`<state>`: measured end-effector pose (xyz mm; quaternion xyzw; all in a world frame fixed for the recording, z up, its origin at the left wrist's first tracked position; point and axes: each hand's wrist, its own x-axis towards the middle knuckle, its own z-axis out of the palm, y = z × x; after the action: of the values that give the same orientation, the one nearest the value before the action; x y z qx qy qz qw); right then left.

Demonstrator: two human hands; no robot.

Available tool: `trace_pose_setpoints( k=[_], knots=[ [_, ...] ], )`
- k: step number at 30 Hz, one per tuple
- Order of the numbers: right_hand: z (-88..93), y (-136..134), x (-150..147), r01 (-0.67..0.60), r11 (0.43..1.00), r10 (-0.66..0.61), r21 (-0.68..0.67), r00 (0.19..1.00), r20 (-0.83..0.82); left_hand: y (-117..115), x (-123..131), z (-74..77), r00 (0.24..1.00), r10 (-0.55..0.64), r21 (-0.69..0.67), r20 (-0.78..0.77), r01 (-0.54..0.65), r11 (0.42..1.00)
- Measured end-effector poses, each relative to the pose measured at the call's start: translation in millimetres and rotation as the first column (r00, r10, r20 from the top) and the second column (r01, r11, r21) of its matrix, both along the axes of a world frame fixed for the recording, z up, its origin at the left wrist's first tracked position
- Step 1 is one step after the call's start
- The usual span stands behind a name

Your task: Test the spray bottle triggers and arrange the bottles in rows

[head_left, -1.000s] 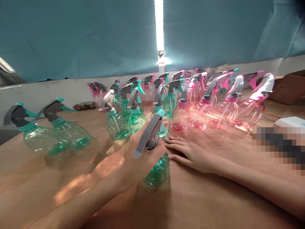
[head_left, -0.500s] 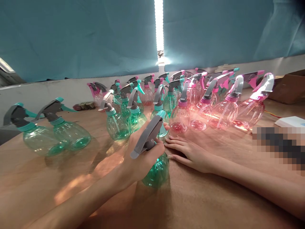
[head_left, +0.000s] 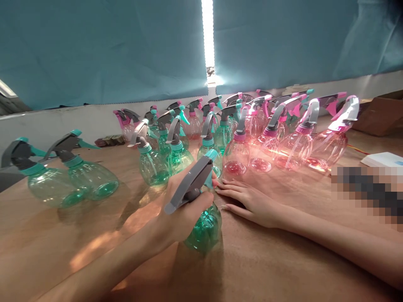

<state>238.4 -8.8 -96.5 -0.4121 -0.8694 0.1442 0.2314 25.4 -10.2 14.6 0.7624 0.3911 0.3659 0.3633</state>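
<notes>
Wrapped round the neck of a green spray bottle (head_left: 205,230) is my left hand (head_left: 184,205). The bottle has a grey spray head with a turquoise nozzle and trigger, and it leans slightly. One fingertip shows beside the trigger; the neck is hidden by my fingers. My right hand (head_left: 245,199) lies palm down on the table just right of that bottle, fingers stretched out, holding nothing. Beyond my hands stand a green spray bottle (head_left: 154,167) and a pink spray bottle (head_left: 235,157), among several others.
Two green spray bottles, one in front (head_left: 50,184) and one behind (head_left: 94,178), stand at the left of the brown table (head_left: 267,264). A cardboard box (head_left: 378,113) and a white box (head_left: 382,160) are at the right. Small stacked items (head_left: 109,140) lie by the wall.
The held bottle's spray head has shifted a little left and down with my left hand, and a fingertip now shows at its trigger. My right hand stays flat in place.
</notes>
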Motion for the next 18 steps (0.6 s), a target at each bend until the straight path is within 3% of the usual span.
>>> trace_pose_setpoints(
  k=[3, 9, 18],
  knots=[
    [-1.1, 0.2, 0.1, 0.001, 1.000, -0.001, 0.008, 1.000, -0.020, 0.0, 1.0, -2.9, 0.999, -0.030, -0.026, 0.020, 0.031, 0.999],
    [-2.8, 0.2, 0.3, -0.004, 1.000, 0.004, 0.010, 0.999, -0.033, -1.2, 4.3, -10.3, 0.998, 0.050, 0.026, 0.029, -0.051, 0.998],
    [-1.0, -0.7, 0.6, 0.000, 1.000, 0.000, 0.010, 1.000, -0.022, -2.3, 5.4, -9.0, 0.999, 0.047, 0.036, 0.017, -0.047, 0.998]
  ],
)
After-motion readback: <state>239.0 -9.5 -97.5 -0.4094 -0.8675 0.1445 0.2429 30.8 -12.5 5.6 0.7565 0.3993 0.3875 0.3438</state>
